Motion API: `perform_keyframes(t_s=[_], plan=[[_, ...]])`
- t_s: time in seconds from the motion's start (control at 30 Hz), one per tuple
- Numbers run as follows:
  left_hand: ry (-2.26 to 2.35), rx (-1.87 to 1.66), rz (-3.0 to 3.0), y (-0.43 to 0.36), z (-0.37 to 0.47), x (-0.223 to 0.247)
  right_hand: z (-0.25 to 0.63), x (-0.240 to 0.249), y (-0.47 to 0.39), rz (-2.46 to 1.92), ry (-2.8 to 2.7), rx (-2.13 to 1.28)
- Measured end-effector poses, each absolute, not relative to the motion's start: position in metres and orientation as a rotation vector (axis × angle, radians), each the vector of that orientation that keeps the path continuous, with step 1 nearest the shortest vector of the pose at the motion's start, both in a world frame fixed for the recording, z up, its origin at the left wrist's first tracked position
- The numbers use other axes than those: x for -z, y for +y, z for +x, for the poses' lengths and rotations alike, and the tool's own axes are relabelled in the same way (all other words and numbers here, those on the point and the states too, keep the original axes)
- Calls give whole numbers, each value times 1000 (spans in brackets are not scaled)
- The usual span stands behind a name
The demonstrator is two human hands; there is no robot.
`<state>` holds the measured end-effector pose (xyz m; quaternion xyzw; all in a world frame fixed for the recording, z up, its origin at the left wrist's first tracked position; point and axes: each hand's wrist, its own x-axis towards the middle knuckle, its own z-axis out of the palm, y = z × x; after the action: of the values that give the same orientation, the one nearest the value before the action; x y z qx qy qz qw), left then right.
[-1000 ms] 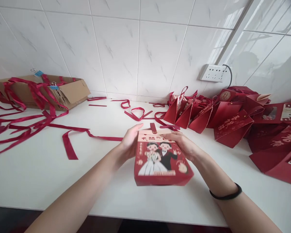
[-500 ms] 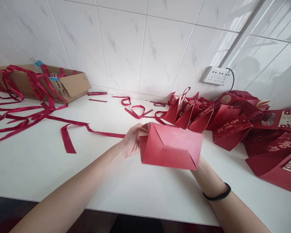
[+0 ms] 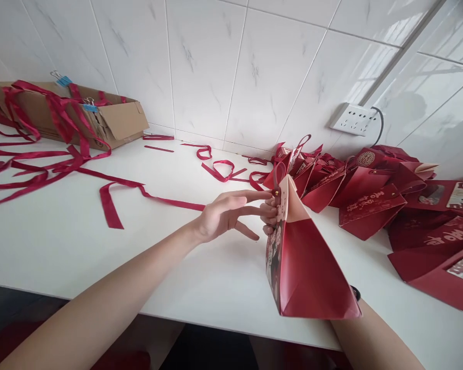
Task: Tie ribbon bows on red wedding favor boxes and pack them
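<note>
A red paper gift bag point(image 3: 314, 267) with a pointed top is held upright above the white table, its folded side toward me. From behind it my right hand point(image 3: 269, 215) grips it; only curled fingertips show at the left edge, and the rest is hidden by the bag. My left hand point(image 3: 229, 213) is at the bag's left, fingers stretched out and apart, the forefinger at the top by a small gold stud. A thin red ribbon loop point(image 3: 280, 173) rises from the bag's top.
Several similar red bags point(image 3: 370, 205) stand along the right. At the back left a cardboard box point(image 3: 125, 121) with blue binder clips holds long red ribbons point(image 3: 77, 162) trailing over the table point(image 3: 170, 267). Short ribbon pieces point(image 3: 221, 172) lie near the tiled wall. A socket strip point(image 3: 354, 119) hangs there.
The bag has turned from showing its base to standing upright with its side facing me. My left hand has let go of its edge and spread its fingers.
</note>
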<state>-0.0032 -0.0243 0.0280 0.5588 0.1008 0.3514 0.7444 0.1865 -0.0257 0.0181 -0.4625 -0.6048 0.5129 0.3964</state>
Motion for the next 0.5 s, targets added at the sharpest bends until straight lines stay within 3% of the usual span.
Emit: perform_keyframes(t_s=[0.07,0.13,0.3,0.37,0.5], plan=[[190,-751,1238,-23,-4,-27,184,-22,-27,-1124,-1181,-1624],[220,-792,1245,-22,-2,-26,179,-23,-33,-1053,-985,-1629],[707,-1118,1326,-17,5,-20,175,-23,-50,-1151,-1081,-831],[774,-1173,1299,-15,6,-17,177,-25,-54,-1124,-1173,-657],[631,-1108,1139,-16,5,-12,180,-28,-57,-784,-1383,-1072]])
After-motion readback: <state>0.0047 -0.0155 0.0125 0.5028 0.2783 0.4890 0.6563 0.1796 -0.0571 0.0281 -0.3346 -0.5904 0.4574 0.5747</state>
